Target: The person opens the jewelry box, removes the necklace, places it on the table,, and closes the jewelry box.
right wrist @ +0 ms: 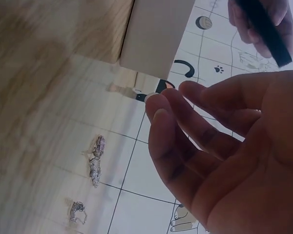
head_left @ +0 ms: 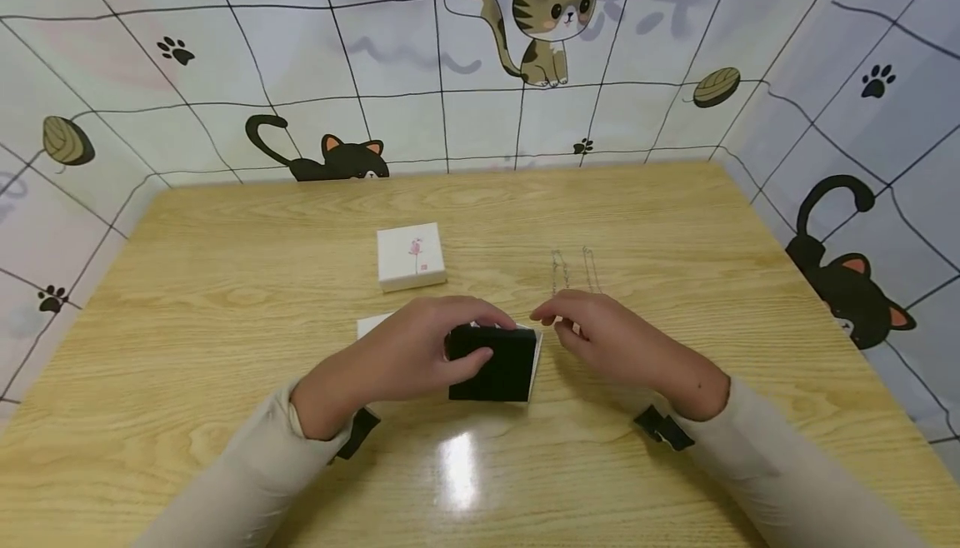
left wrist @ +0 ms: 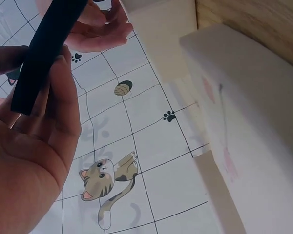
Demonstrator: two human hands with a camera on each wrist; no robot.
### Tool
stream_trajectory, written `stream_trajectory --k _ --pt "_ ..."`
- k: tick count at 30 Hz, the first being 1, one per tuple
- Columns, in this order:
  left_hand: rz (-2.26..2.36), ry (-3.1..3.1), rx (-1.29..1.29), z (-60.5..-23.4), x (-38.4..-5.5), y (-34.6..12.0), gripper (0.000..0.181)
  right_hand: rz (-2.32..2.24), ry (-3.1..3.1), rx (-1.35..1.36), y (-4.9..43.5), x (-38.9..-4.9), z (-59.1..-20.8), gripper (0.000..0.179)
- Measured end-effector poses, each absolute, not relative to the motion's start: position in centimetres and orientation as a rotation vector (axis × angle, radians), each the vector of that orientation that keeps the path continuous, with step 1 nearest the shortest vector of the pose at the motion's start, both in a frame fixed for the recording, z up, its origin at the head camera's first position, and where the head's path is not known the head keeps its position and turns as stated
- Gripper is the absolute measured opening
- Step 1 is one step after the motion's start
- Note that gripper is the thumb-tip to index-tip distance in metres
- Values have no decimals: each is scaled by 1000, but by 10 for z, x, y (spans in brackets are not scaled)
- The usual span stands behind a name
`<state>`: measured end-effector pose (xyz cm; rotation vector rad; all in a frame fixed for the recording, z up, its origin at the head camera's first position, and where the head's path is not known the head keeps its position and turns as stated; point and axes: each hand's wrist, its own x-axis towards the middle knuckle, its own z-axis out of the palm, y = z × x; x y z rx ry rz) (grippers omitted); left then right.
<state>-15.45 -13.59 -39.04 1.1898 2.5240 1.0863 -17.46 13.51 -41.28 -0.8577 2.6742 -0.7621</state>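
Observation:
My left hand (head_left: 423, 344) pinches a flat black square pad (head_left: 495, 369) between thumb and fingers, and the pad stands on edge in the head view. The left wrist view shows the same pad (left wrist: 44, 58) edge-on as a thick dark strip. A white box part (head_left: 367, 325) shows partly behind the left hand, the rest hidden. My right hand (head_left: 607, 336) hovers just right of the pad, fingers loosely bent; in the right wrist view no object shows between its fingers (right wrist: 161, 136). Beyond it lie two thin silver chains (head_left: 590, 269), mostly straight and side by side.
A white square box lid (head_left: 410, 256) with a pink flower print sits behind the left hand. The wooden table (head_left: 225, 323) is bordered by a white cloth (head_left: 397, 48) printed with cats and grid lines, rising at the back and sides.

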Motion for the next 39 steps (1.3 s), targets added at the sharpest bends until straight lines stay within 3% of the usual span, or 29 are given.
stream_trajectory --k 14,20,22,39 --pt "1077 2583 1098 -400 -161 -140 35 -673 2558 -737 131 -164 -417 58" --pt "1075 2592 1108 -403 -163 -139 35 -596 2553 -647 127 -159 -421 101" --pt "1063 2599 1116 -404 -163 -139 34 -584 2560 -644 125 -158 -423 107" --pt "1004 2610 1147 -406 -165 -134 37 -615 2543 -715 126 -161 -428 102"
